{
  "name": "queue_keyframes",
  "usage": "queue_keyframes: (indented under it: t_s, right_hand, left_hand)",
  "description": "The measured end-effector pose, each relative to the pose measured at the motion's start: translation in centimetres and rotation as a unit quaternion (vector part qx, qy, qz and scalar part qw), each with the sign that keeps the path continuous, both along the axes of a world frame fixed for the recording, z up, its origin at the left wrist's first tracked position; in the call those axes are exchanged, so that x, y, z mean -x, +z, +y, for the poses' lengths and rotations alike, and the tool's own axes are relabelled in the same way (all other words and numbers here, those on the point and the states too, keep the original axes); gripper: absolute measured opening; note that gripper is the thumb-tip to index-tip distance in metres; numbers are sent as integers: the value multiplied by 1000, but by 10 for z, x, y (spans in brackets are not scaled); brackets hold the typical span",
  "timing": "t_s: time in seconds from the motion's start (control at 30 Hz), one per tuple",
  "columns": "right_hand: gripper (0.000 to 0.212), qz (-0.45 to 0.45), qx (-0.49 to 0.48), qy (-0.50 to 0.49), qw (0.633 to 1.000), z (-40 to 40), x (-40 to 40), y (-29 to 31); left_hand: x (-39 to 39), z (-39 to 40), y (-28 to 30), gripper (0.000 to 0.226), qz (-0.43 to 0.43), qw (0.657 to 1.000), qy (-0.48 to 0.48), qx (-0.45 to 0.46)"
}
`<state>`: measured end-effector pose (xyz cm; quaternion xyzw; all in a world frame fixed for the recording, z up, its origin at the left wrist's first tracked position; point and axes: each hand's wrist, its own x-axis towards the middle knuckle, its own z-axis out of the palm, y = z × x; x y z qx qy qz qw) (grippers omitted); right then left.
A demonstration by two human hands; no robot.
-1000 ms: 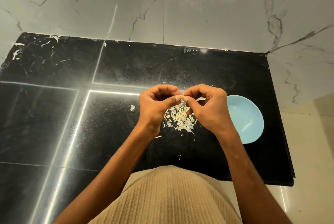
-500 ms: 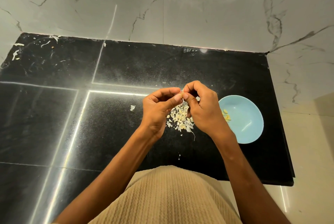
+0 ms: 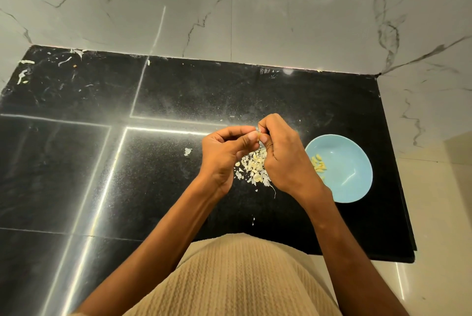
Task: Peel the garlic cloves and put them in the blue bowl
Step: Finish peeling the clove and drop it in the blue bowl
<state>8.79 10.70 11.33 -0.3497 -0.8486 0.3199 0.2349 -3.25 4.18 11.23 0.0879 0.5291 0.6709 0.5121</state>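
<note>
**Both hands pinch one garlic clove above the peel heap**

Where the two sets of fingers meet, a small pale garlic clove is clamped between them, mostly hidden so that only a sliver of it shows. The left hand grips it with thumb and curled forefinger; the right hand pinches it from the other side, its fingers bent tightly inward. Both hands are held above the counter, not resting on it.

Directly beneath them lies a heap of papery peels, partly covered by the right hand, with loose flakes scattered round its edge. One separate flake lies to the left of the left hand, and a tiny one sits nearer the person's body.

Just beside the right wrist stands one blue bowl; the wrist overlaps its left rim. Inside it, toward the left side, lie the peeled cloves, a small cluster too closely packed to count exactly.

The counter is black polished stone, streaked with bright reflected lines. Further white scraps lie in its far left corner. Behind it rises a white marble wall with dark veins. No writing or label can be read anywhere.
</note>
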Motion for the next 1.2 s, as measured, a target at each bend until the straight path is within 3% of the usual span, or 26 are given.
queue_keyframes:
  t_s: [0.1, 0.2, 0.37, 0.57, 1.2]
  right_hand:
    - [15, -12, -28, -3, 1000, -2, 0, 1]
    - [15, -5, -7, -15, 1000, -3, 0, -1]
    - [10, 84, 56, -67, 993, 1, -1, 4]
    - [5, 97, 76, -68, 990, 3, -6, 9]
    - [10, 93, 53, -42, 993, 4, -9, 10]
  left_hand:
    - [-1, 0, 1, 27, -20, 1000, 1, 5]
    - [-2, 0, 0, 18, -24, 1000, 8, 13]
    - [2, -3, -1, 12, 63, 998, 18, 22]
    - [4, -3, 0, 13, 179, 983, 30, 16]
    - [2, -3, -3, 12, 288, 957, -6, -19]
